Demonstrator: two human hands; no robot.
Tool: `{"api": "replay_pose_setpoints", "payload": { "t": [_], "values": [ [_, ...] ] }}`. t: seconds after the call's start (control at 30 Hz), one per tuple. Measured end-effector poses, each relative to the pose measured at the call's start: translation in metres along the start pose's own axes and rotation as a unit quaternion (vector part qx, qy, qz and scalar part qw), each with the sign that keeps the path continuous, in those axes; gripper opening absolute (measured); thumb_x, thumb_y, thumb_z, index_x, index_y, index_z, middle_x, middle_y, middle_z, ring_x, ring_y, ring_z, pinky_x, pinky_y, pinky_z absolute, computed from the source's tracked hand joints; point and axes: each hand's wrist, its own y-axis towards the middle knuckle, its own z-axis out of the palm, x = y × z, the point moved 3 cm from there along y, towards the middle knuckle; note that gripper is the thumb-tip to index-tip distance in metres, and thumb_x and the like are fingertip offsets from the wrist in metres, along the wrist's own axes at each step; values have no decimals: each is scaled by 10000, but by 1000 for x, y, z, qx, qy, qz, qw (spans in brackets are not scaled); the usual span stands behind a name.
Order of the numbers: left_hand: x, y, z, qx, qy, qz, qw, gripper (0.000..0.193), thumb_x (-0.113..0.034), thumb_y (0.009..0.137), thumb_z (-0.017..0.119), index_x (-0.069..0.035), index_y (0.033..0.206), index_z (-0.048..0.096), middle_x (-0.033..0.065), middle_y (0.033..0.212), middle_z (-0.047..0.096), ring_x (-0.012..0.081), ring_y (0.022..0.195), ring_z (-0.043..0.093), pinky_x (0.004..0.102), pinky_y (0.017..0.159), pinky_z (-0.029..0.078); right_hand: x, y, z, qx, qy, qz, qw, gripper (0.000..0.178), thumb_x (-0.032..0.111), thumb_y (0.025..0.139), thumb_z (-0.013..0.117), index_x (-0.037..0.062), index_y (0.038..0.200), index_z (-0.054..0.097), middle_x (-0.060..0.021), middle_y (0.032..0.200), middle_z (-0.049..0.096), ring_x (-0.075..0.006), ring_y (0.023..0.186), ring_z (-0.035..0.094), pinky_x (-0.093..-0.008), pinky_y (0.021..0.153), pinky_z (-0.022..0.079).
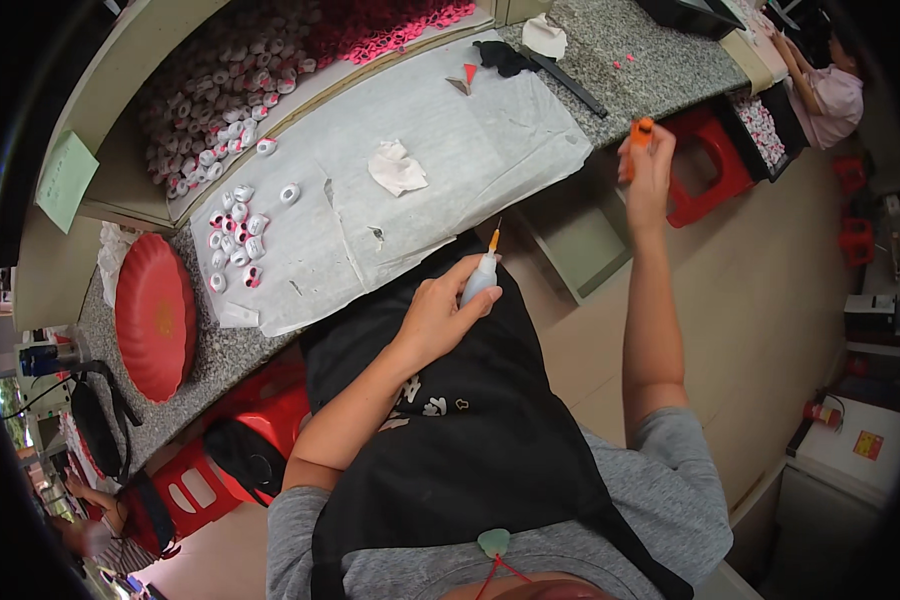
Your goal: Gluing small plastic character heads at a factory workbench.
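My left hand [438,318] is closed around a small translucent squeeze bottle [481,279], held over my lap just off the table edge. Its thin needle tip, with an orange base, points up and away from me. Out to the right, my raised right hand [652,175] grips a small orange object [641,132]; the fingers hide part of it, so its kind is unclear. On the white sheet [440,130] lies a crumpled tissue [397,167]. Small white and pink ring-like pieces [238,228] are scattered at the sheet's left end.
More white pieces [210,110] and bright pink ones [390,30] are heaped at the back. A red scalloped tray [155,318] stands at left. A black strip [570,85] and an open drawer [582,245] are at right, beside a red stool [708,165]. Other people sit farther off.
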Motion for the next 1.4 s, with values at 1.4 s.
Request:
{"api": "replay_pose_setpoints", "payload": {
  "t": [1.4],
  "values": [
    [-16, 22, -85, -164, -250, 125, 946, 204, -197, 837, 368, -25, 811, 474, 8, 593, 432, 54, 458, 391, 182, 397, 319, 65, -27, 172, 478, 242, 167, 828, 85, -21, 670, 487, 19, 745, 488, -8, 729, 506, -67, 685, 480, -181, 611, 373]
  ]
}}
